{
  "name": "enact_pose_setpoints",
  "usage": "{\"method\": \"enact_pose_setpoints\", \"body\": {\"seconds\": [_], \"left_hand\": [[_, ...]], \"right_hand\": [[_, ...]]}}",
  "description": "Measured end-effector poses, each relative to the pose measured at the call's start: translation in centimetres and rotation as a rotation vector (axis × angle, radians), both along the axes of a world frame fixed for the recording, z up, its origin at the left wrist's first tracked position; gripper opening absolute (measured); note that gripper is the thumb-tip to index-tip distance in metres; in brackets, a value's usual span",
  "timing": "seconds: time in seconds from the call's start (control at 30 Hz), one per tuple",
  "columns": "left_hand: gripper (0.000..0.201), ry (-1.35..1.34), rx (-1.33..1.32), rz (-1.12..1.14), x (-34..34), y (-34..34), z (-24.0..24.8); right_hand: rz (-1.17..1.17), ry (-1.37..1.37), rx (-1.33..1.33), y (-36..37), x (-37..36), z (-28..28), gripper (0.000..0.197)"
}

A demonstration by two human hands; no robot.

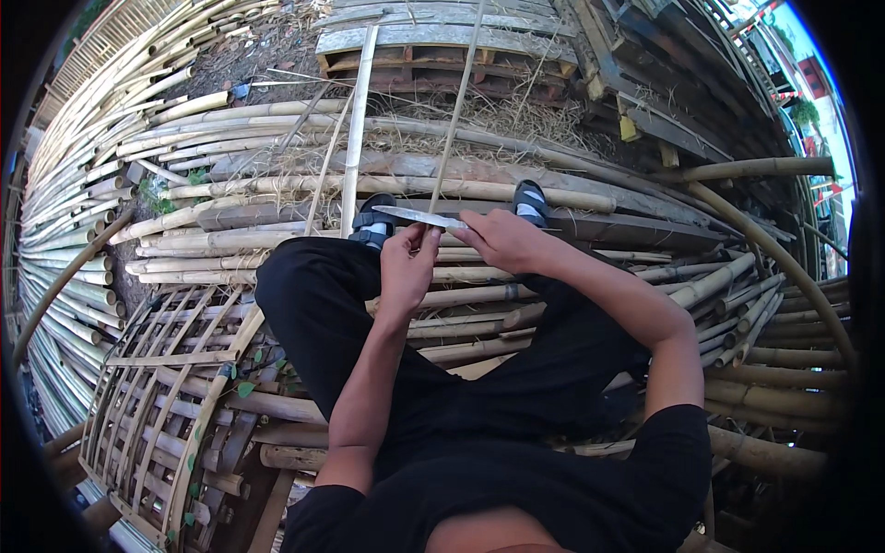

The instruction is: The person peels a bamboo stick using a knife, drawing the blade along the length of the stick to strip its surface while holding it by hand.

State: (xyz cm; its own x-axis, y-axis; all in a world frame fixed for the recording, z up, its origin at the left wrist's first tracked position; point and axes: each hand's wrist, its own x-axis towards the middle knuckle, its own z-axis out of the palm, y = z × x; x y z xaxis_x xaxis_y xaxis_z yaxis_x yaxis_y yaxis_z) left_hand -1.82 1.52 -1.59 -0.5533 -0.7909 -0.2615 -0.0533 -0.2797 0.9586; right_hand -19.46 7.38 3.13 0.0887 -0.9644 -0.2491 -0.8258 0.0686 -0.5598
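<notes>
My right hand (502, 241) is closed round the handle of a knife (419, 217), whose pale blade points left across the front of my left hand. My left hand (408, 267) pinches the near end of a thin bamboo strip (454, 120) just under the blade. From there the strip runs away from me toward the pallets. The blade crosses the strip close to my left fingertips; whether it cuts into it I cannot tell. The knife's handle is mostly hidden by my right fingers.
A wider pale bamboo slat (358, 129) leans beside my left sandal (373, 219). Bamboo poles (507, 184) lie crosswise under my feet, with more stacked at left. Wooden pallets (442, 37) stand ahead, timber (664, 83) at right. A woven bamboo lattice (171, 369) lies at lower left.
</notes>
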Motion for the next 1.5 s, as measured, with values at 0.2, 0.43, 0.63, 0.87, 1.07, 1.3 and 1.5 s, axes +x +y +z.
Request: {"method": "enact_pose_setpoints", "body": {"seconds": [0.2, 0.43, 0.63, 0.87, 1.07, 1.3, 1.5], "left_hand": [[0.019, -0.015, 0.022, 0.036, 0.2, 0.1, 0.2], [0.022, -0.074, 0.027, 0.051, 0.4, -0.7, 1.1], [0.022, -0.012, 0.035, 0.046, 1.1, -0.5, 1.8], [0.024, -0.02, -0.037, 0.037, -0.1, 0.0, 0.8], [0.025, -0.033, -0.095, 0.074, -0.1, 0.3, 0.5], [0.026, -0.127, -0.052, 0.06, 0.8, 0.4, 1.3], [0.024, -0.205, -0.198, 0.116, 0.9, -0.5, 1.0]], "right_hand": [[0.027, 0.041, -0.154, -0.6, -0.9, -1.7, 0.036], [0.091, 0.182, -0.261, -2.8, -2.6, -2.8, 0.037], [-0.568, 0.203, -0.345, -4.1, -13.4, -0.2, 0.044], [-0.114, -0.01, -0.247, -2.0, -3.0, 0.5, 0.034], [0.02, 0.038, -0.205, -2.0, -2.6, -1.3, 0.032], [-0.397, 0.19, -0.236, -4.9, -12.5, -3.5, 0.042], [-0.384, 0.066, -0.24, -3.2, -11.3, 0.1, 0.04]]}}
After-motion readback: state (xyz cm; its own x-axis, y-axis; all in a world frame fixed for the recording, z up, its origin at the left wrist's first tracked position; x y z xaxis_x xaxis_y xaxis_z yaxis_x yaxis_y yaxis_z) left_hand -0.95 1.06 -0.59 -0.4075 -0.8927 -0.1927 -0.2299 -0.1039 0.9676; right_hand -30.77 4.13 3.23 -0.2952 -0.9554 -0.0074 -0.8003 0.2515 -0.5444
